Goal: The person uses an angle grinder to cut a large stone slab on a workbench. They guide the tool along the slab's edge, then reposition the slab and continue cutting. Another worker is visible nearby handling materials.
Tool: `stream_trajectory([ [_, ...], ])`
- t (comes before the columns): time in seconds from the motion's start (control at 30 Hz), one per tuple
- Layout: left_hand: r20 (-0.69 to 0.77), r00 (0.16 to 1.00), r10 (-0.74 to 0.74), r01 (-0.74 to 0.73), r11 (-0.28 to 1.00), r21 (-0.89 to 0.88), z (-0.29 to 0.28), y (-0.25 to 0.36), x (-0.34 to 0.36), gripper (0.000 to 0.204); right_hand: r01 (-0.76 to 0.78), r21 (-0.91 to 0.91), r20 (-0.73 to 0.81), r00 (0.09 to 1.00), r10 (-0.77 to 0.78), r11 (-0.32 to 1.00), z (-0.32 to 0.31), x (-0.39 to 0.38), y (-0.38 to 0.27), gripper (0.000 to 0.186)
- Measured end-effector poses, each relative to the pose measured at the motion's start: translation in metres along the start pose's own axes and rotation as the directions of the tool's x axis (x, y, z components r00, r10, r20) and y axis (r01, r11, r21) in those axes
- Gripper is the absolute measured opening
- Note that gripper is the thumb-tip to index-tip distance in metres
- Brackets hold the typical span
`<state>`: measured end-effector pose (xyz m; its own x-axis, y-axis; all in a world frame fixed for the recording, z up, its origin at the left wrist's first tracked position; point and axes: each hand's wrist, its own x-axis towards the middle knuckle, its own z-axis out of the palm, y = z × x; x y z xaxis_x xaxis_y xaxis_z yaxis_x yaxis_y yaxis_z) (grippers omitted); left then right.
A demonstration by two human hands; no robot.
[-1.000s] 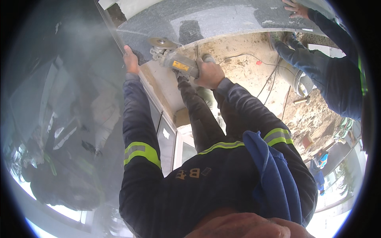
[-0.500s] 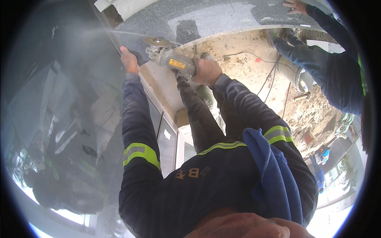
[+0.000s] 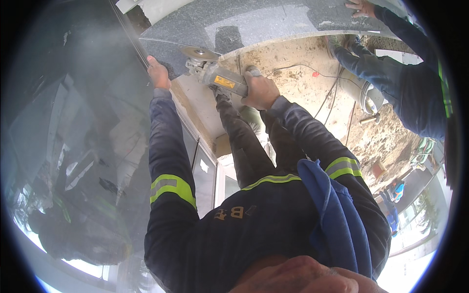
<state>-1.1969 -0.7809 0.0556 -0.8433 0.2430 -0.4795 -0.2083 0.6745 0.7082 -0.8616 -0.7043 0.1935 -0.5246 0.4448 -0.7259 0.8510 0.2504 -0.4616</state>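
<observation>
My right hand [image 3: 262,89] is wrapped around the rear body of an angle grinder [image 3: 225,81], grey with a yellow label. The grinder's round disc [image 3: 200,53] lies nearly flat over the near edge of a long curved grey stone slab [image 3: 268,27]; whether it touches the stone I cannot tell. At the slab's left end, beside the dark glass, my left hand [image 3: 159,74] grips the near corner, one digit showing on top and the other fingers hidden.
Dark reflective glass [image 3: 73,122] fills the left side. Another person [image 3: 415,93] stands at the right, one hand [image 3: 362,7] resting on the slab. Cables [image 3: 337,88], a white bucket [image 3: 367,97] and a hammer [image 3: 370,118] lie across the dirty ground.
The grinder and my right hand have shifted slightly right and down. A pale streak of dust from the disc toward the glass has faded. My left hand stays at the slab corner.
</observation>
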Motion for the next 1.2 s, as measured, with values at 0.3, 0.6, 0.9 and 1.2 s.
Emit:
stream_trajectory([
  [0.3,0.026,0.999,-0.025,0.025,1.000,-0.002,-0.003,-0.002,0.001,0.088,0.040,0.040,-0.042,0.998,-0.039,0.998,0.002,0.008,-0.002,0.055],
  [0.6,0.033,0.999,-0.023,0.024,1.000,-0.005,-0.002,-0.003,0.000,0.089,0.066,0.022,-0.058,0.996,-0.065,0.998,0.000,0.016,-0.005,0.051],
  [0.9,0.048,0.999,-0.002,0.004,0.999,-0.042,-0.004,-0.001,0.002,0.088,0.023,0.020,-0.012,1.000,-0.023,1.000,0.001,0.002,0.006,0.056],
  [1.2,0.087,0.996,-0.016,0.016,1.000,-0.010,-0.002,-0.003,0.002,0.091,0.028,0.033,-0.057,0.998,-0.026,0.999,0.004,0.008,0.008,0.053],
])
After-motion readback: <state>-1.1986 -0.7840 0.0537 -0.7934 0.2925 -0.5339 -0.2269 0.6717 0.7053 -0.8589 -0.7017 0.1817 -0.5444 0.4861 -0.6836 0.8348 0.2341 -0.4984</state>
